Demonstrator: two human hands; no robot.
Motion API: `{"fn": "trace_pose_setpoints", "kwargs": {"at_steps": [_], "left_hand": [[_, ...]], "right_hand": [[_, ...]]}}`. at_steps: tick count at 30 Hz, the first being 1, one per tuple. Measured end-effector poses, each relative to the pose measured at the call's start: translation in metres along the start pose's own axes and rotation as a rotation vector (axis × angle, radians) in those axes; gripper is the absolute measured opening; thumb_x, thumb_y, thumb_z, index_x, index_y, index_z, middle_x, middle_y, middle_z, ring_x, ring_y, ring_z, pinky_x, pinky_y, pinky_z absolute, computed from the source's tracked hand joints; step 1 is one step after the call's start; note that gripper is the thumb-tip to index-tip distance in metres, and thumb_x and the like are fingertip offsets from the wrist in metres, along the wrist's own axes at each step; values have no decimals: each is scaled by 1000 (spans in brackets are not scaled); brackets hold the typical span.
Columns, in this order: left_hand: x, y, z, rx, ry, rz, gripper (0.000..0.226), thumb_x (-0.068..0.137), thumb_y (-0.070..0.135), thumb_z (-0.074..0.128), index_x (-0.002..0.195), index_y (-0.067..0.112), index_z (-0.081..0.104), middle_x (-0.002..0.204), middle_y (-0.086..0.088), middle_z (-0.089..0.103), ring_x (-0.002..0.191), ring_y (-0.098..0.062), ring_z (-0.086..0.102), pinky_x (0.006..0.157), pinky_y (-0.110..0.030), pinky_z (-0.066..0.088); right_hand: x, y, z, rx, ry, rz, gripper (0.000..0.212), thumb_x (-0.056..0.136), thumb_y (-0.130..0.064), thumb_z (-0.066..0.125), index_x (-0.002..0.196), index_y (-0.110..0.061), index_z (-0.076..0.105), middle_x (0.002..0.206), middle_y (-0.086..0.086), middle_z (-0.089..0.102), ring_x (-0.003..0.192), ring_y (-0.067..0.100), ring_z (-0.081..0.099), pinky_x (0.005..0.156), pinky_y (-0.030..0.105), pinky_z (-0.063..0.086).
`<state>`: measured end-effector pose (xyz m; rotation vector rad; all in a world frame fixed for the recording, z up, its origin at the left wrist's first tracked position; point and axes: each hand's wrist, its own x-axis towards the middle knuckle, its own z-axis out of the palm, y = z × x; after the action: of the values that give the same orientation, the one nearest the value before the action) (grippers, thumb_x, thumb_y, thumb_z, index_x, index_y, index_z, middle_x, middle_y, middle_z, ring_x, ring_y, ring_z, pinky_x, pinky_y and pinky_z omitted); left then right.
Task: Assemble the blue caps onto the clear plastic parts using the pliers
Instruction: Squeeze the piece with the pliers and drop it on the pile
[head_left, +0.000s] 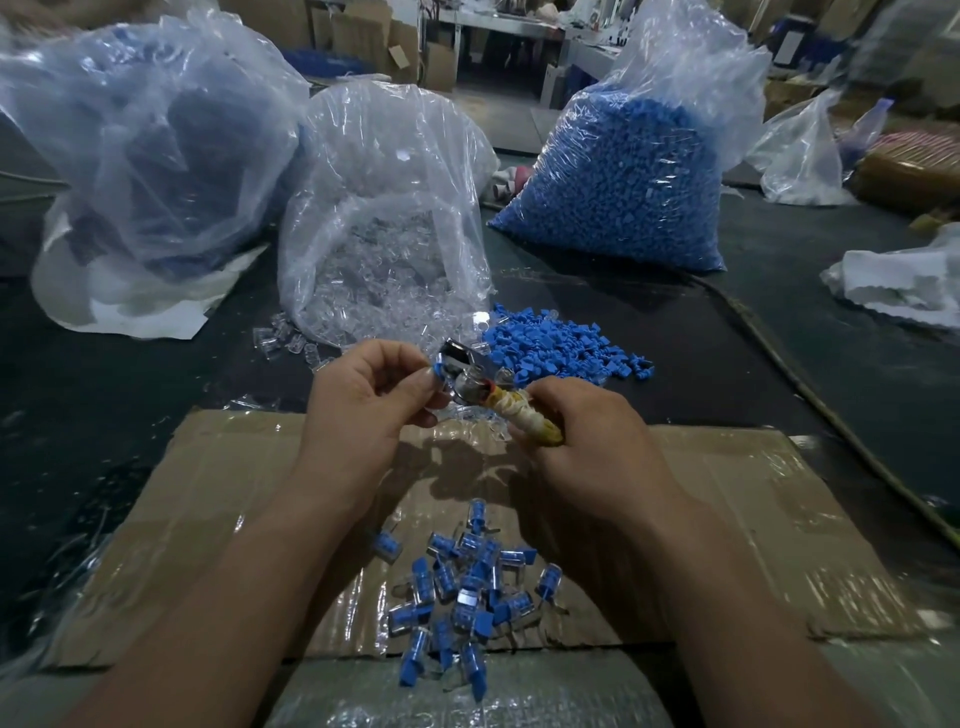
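Now the left hand (363, 405) pinches in its grip a tiny blue cap (437, 370), likely light and slippery, by its sides at the pliers (464, 364) above the bench (779, 338), while the right hand (587, 447) has its grip curled round their handle.

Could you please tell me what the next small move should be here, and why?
Probably squeeze the pliers with the right hand, which grips their wrapped handles: the left hand pinches a blue cap right at the metal head.

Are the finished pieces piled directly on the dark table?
No, the assembled pieces lie in a heap on the flattened cardboard in front of the person.
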<state>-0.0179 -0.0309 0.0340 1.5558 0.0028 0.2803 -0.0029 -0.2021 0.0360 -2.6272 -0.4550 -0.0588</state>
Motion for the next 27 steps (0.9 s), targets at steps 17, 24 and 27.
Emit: {"fn": "trace_pose_setpoints", "kwargs": {"at_steps": [17, 24, 27], "left_hand": [[5, 7, -26, -57, -679, -344, 7, 59, 7, 71, 66, 10, 72, 64, -12, 67, 44, -11, 57, 41, -19, 46], [5, 2, -28, 114, -871, -355, 14, 65, 21, 74, 74, 11, 74, 69, -10, 69, 52, -12, 57, 46, -20, 43], [7, 0, -24, 89, -646, -332, 6, 61, 22, 73, 64, 17, 73, 60, -4, 67, 49, -13, 55, 47, -21, 44]], "right_hand": [[-4, 10, -19, -99, -263, 111, 44, 59, -43, 81, 98, -33, 61, 90, -15, 58, 83, 5, 52, 76, 33, 48], [-1, 11, -14, -83, -329, 124, 65, 56, -48, 81, 112, -33, 52, 96, -18, 44, 93, 6, 44, 78, 30, 40], [-1, 14, -12, -101, -344, 107, 73, 54, -50, 81, 118, -35, 48, 98, -17, 42, 97, 7, 40, 78, 29, 36]]}}
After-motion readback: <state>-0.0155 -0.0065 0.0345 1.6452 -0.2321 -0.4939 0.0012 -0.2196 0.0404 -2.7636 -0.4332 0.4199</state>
